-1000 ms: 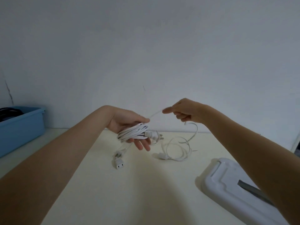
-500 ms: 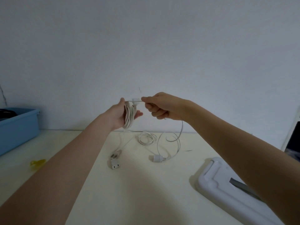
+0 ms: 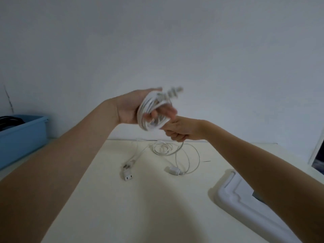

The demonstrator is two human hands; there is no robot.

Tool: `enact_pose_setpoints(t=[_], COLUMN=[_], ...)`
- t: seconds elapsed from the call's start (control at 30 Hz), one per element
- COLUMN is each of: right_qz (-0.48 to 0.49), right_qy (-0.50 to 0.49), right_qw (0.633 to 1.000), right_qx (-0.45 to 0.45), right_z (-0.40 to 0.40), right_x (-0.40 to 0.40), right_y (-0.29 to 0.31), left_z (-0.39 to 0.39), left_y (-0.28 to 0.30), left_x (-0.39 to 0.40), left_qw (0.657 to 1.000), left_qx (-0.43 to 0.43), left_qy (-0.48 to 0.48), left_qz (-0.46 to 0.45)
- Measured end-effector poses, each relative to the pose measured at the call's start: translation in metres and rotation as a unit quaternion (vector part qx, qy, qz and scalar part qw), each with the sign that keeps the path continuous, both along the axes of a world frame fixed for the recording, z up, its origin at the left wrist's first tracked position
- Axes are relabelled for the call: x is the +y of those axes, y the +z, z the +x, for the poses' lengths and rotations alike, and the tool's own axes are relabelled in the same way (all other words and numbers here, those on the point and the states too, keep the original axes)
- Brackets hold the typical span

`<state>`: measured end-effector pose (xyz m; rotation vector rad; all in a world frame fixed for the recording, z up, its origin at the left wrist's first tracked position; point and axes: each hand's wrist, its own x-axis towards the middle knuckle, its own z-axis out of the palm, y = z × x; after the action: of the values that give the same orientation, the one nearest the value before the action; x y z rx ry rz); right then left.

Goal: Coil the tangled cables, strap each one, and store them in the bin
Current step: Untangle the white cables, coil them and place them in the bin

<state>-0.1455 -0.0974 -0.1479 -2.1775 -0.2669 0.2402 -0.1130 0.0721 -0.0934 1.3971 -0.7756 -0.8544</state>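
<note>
We've swung the right hand point(image 3: 180, 130) from above the coil point(image 3: 152, 113) to under it, fingers curled on the cable, left hand point(image 3: 133, 109) gripping the coil above the desk point(image 3: 140, 199): another wrap on, tail left.

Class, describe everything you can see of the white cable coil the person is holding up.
The coil is a bundle of several loops of thin white cord, plastic-looking and blurred by motion. The left hand holds it up above the table, fingers curled through the loops. A white plug sticks out at its top. The right hand grips the cord at the coil's lower right edge, and the loose tail runs down to lie in loops on the table.
</note>
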Motion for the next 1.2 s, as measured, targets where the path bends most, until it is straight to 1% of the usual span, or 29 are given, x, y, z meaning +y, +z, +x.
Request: enact_pose_setpoints(t=[0.07, 0.13, 0.27, 0.33, 0.37, 0.43, 0.47, 0.53, 0.6, 0.7, 0.77, 0.8, 0.87, 0.93, 0.97, 1.03, 1.1, 1.13, 1.17, 1.2], right_qz=[-0.004, -0.019, -0.030, -0.003, 0.016, 0.067, 0.094, 0.132, 0.149, 0.161, 0.144, 0.135, 0.133, 0.111, 0.088, 0.042, -0.022, -0.060, -0.092, -0.114], right_qy=[-0.059, -0.105, -0.178, -0.212, -0.224, -0.238, -0.239, -0.223, -0.187, -0.115, -0.065, -0.042, -0.009, -0.004, -0.012, -0.051, -0.100, -0.118, -0.134, -0.147], right_qw=[0.998, 0.994, 0.981, 0.973, 0.969, 0.961, 0.958, 0.956, 0.961, 0.976, 0.987, 0.990, 0.991, 0.993, 0.995, 0.997, 0.995, 0.991, 0.987, 0.982], right_qx=[-0.020, -0.038, -0.072, -0.093, -0.104, -0.122, -0.130, -0.141, -0.140, -0.091, -0.035, -0.009, 0.031, 0.049, 0.049, 0.037, 0.012, 0.001, -0.009, -0.017], right_z=[-0.001, -0.003, -0.007, -0.008, -0.008, -0.010, -0.011, -0.013, -0.015, -0.019, -0.019, -0.017, -0.014, -0.010, -0.008, -0.007, -0.006, -0.006, -0.005, -0.005], right_x=[-0.016, -0.027, -0.045, -0.050, -0.050, -0.047, -0.043, -0.030, -0.015, 0.001, 0.008, 0.012, 0.016, 0.018, 0.017, 0.011, -0.001, -0.007, -0.012, -0.016], right_y=[0.005, 0.010, 0.017, 0.021, 0.024, 0.032, 0.035, 0.040, 0.040, 0.030, 0.018, 0.010, -0.004, -0.017, -0.024, -0.032, -0.032, -0.029, -0.024, -0.017], left_z=[-0.002, 0.002, 0.014, 0.016, 0.018, 0.022, 0.024, 0.030, 0.038, 0.050, 0.053, 0.052, 0.039, 0.021, 0.014, 0.003, -0.002, -0.004, -0.005, -0.003], left_y=[-0.006, -0.014, -0.028, -0.036, -0.041, -0.052, -0.057, -0.063, -0.059, -0.043, -0.030, -0.024, -0.012, -0.003, -0.001, 0.000, -0.004, -0.007, -0.010, -0.014], left_x=[0.005, 0.006, 0.008, 0.010, 0.010, 0.011, 0.009, 0.006, -0.001, -0.011, -0.017, -0.019, -0.025, -0.028, -0.027, -0.023, -0.012, -0.006, 0.000, 0.003], left_qw=[0.988, 0.972, 0.948, 0.940, 0.942, 0.956, 0.966, 0.975, 0.960, 0.917, 0.890, 0.882, 0.878, 0.890, 0.905, 0.946, 0.985, 0.997, 0.998, 0.988], left_qx=[-0.017, -0.023, -0.035, -0.033, -0.021, 0.025, 0.062, 0.139, 0.168, 0.191, 0.202, 0.205, 0.215, 0.206, 0.190, 0.147, 0.099, 0.061, 0.022, -0.010], left_qy=[-0.065, -0.078, -0.056, -0.046, -0.030, 0.015, 0.049, 0.137, 0.219, 0.293, 0.307, 0.301, 0.262, 0.211, 0.189, 0.149, 0.079, 0.032, -0.024, -0.070], left_qz=[0.139, 0.220, 0.311, 0.336, 0.335, 0.294, 0.248, 0.109, -0.034, -0.194, -0.272, -0.299, -0.338, -0.347, -0.329, -0.247, -0.120, -0.037, 0.053, 0.141])
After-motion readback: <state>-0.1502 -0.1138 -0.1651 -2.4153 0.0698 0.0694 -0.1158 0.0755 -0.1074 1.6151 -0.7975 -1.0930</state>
